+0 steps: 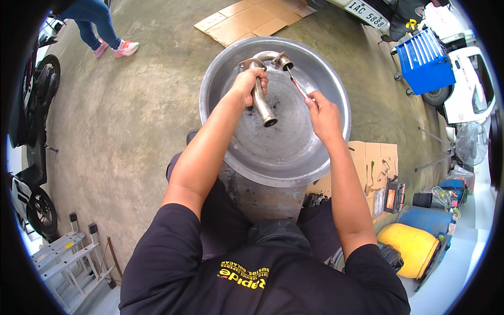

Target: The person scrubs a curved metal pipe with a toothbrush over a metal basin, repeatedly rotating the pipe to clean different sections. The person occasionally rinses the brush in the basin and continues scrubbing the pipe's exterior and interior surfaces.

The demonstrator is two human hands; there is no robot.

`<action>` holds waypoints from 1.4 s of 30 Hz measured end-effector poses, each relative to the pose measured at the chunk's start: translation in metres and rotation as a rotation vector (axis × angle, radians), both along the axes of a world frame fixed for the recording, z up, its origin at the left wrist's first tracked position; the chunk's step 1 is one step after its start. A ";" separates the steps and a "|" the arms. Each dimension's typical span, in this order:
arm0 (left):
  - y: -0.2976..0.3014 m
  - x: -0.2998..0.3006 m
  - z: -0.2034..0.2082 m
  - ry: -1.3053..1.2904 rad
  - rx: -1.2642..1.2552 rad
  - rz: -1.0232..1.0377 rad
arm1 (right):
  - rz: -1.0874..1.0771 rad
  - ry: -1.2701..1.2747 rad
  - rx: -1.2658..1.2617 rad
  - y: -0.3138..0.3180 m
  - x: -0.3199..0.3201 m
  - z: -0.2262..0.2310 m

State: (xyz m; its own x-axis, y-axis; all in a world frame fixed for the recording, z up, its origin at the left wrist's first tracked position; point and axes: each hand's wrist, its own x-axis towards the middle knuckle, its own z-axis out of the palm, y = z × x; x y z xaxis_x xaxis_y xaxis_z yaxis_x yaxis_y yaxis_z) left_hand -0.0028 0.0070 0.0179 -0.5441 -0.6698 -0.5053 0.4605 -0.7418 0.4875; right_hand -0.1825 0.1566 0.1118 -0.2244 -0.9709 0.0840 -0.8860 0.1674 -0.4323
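Observation:
A bent metal exhaust pipe (261,104) with flanges is held over a wide round metal basin (214,113). My left hand (249,87) is wrapped round its straight section, just below a flange. The pipe's curved part runs to the right and ends in a flanged opening (286,63). In my right hand (323,118) is a thin tool (298,86), partly red, its exact kind unclear. Its far end reaches the flanged opening; whether the tip goes inside, I cannot tell. Dark specks lie on the basin's bottom.
Flattened cardboard (247,23) lies beyond the basin; more stained cardboard (362,168) is at the right, beside a battery (394,196). A blue tool cart (426,63) and yellow drum (407,247) stand right. At left are motorcycles (39,210), a stepladder (68,262) and a standing person (97,23).

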 end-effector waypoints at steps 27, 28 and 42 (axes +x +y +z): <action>-0.009 0.004 0.005 -0.119 -0.114 -0.051 | -0.028 -0.078 0.151 -0.007 0.012 0.005; -0.007 0.003 0.005 -0.122 -0.112 -0.053 | -0.045 0.018 0.179 -0.009 0.014 0.008; 0.000 0.003 0.019 -0.231 -0.209 -0.023 | -0.294 0.219 0.198 -0.015 0.010 0.000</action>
